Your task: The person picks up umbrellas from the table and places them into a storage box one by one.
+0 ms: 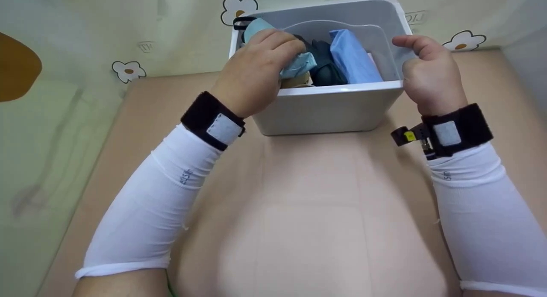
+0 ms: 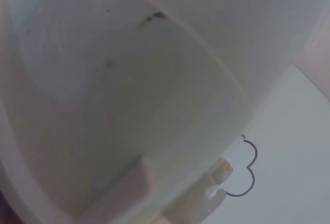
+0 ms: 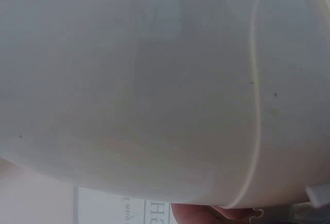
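A white plastic bin stands on the table, packed with several soft things. My left hand reaches over its left side and grips a light teal packet, whose crumpled end sticks out below the fingers. My right hand grips the bin's right rim, one finger stretched along the top and the others curled. In the right wrist view, fingertips show beneath the bin's edge. Beside the teal packet lie a dark bundle and a smooth blue packet. The left hand's thumb is hidden in the head view.
The bin stands at the far part of the tan tabletop. Behind and left of it hangs a pale sheet printed with flowers. A black strap pokes over the bin's back left corner.
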{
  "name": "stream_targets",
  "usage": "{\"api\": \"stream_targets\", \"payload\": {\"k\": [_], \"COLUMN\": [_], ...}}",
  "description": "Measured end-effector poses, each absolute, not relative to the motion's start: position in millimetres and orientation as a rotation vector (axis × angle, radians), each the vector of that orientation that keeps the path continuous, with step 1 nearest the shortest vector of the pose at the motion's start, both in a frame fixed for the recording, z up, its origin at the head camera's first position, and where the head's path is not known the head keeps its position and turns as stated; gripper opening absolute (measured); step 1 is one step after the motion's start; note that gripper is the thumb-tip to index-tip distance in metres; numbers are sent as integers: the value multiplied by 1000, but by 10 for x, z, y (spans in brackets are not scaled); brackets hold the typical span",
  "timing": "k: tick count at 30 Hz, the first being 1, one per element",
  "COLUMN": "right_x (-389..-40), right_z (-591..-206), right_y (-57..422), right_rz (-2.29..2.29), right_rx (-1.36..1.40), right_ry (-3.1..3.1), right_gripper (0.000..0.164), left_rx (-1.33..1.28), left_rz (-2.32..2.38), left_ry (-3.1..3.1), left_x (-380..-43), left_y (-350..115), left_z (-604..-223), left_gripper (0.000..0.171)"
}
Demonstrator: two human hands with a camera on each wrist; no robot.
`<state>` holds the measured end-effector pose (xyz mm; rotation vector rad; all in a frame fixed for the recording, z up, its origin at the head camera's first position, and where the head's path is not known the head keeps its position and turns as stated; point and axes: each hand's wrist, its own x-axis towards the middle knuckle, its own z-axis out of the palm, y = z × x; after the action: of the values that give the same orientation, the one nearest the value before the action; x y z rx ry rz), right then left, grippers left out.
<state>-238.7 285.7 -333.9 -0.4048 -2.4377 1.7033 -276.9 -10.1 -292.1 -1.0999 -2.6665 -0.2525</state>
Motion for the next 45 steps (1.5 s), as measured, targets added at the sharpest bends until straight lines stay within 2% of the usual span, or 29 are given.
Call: {"api": "stream_targets", "payload": {"k": [8,15,28,39,45], "right_x": [-2385,-2389,-2382,-2355,-2353], "right_z": [-3343,-3342,-3327,-3330,-3342], "right_y": [2851,2847,2851,2903,2930], "right_rz": [1705,1703,1692,1693,1702], "right_rx": [-399,-389,-409,-407,-396], "right_ry": [-2441,-2435,-2446,-2426,-2395], "right_gripper": [63,66,64,62,63], "left_rx": [-1060,-1109,-1081,-1044,-1022], "left_rz": [-295,-303,-346,-385,-360], "left_ry": [-2752,-2746,-2857,-2920,-2947], "left_x": [-2786,-2821,-2807,-2784,-2775], "left_y": [-131,-146,-183,-198,-208], "left_z": [-2909,-2905,-2905,-2958,-2998], "left_gripper": [53,45,42,44,55]}}
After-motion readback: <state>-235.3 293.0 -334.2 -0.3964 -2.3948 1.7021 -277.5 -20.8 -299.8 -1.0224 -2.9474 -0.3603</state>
